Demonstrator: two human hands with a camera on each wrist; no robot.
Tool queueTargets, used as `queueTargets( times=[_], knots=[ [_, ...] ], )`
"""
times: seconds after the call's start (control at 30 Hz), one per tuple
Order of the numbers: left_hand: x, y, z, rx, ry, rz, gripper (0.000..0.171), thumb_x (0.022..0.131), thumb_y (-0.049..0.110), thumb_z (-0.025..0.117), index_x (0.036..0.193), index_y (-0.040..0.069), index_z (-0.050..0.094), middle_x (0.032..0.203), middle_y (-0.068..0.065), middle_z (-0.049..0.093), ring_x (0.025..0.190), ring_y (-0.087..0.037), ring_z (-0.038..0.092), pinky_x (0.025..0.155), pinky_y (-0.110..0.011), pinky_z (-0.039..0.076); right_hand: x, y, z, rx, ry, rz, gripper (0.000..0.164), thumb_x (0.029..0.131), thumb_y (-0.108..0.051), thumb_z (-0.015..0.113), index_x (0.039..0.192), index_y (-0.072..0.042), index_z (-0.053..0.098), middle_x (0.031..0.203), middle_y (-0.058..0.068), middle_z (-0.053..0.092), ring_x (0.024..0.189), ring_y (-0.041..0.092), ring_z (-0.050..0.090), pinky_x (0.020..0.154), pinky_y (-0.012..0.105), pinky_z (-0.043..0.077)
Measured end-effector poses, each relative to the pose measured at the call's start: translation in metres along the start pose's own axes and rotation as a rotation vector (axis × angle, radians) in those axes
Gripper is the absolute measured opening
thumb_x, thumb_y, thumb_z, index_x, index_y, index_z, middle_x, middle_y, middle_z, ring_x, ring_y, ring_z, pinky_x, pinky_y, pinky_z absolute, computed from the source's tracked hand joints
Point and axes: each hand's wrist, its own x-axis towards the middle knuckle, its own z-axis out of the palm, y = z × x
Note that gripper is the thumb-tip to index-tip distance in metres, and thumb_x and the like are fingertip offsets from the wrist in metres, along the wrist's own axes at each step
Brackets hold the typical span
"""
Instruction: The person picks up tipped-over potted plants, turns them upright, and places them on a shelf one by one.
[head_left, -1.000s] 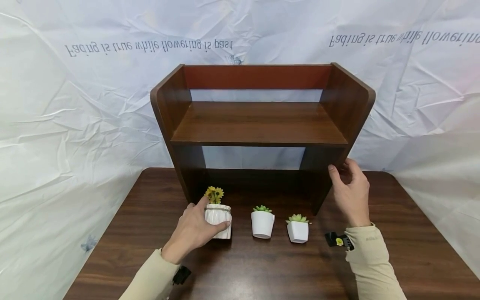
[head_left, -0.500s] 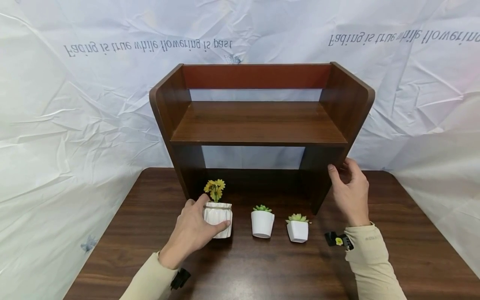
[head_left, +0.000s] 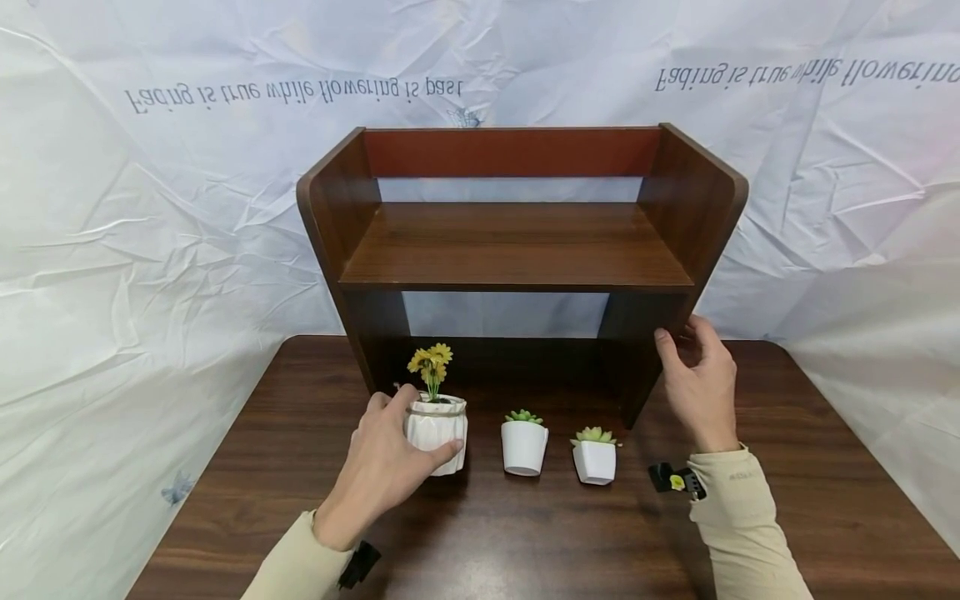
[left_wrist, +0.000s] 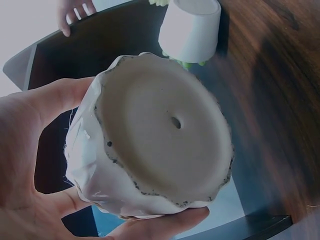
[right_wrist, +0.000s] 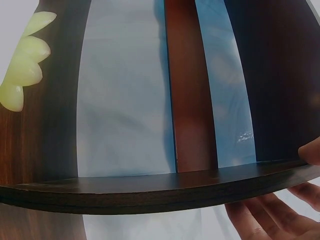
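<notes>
In the head view my left hand (head_left: 386, 454) grips a white ribbed flowerpot (head_left: 437, 433) with yellow artificial flowers (head_left: 431, 367), thumb on its right side and fingers on its left. Twine circles the pot near its rim, and dark filling shows inside. The left wrist view looks onto the pot's base (left_wrist: 165, 130), which has a small hole. My right hand (head_left: 701, 383) holds the front edge of the right side panel of a brown wooden desktop shelf (head_left: 517, 246). In the right wrist view, the thumb lies on one face of that panel (right_wrist: 125, 197) and fingers on the other.
A white round pot with a green succulent (head_left: 523, 448) and a white square pot with a pale green succulent (head_left: 596, 462) lie on the brown table (head_left: 525, 542), bases toward me. A white printed sheet (head_left: 187, 208) hangs behind the shelf.
The flowerpot in my left hand has tipped more upright; its flowers have risen and its opening now shows. My left hand has barely moved, and my right hand stays on the shelf panel.
</notes>
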Motion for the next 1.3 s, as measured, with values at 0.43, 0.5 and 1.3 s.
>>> queueTargets(
  times=[0.43,0.5,1.3],
  knots=[
    [-0.008,0.009,-0.008,0.012,0.105,0.040,0.070,0.068,0.051,0.090,0.124,0.021,0.060,0.110,-0.012,0.056,0.084,-0.030,0.060,0.064,-0.036,0.049,-0.001,-0.001,0.000,0.005,0.001,-0.009,0.035,0.101,-0.028,0.061,0.134,-0.015,0.064,0.128,0.011,0.069,0.097,-0.013,0.052,0.082,0.019,0.044],
    [-0.009,0.010,-0.008,0.006,0.114,0.046,0.069,0.069,0.051,0.090,0.124,0.022,0.061,0.110,-0.011,0.056,0.085,-0.028,0.060,0.065,-0.036,0.050,-0.001,-0.001,0.000,0.010,0.003,-0.013,0.035,0.101,-0.027,0.062,0.134,-0.015,0.065,0.128,0.011,0.069,0.097,-0.013,0.053,0.082,0.018,0.044],
    [-0.021,0.021,-0.018,-0.077,0.310,0.164,0.070,0.061,0.044,0.096,0.117,0.020,0.063,0.105,-0.004,0.053,0.085,-0.024,0.059,0.072,-0.037,0.052,-0.002,-0.002,0.000,-0.012,-0.004,0.003,0.037,0.103,-0.032,0.059,0.136,-0.017,0.063,0.130,0.007,0.068,0.108,0.005,0.059,0.082,0.016,0.044]
  ],
)
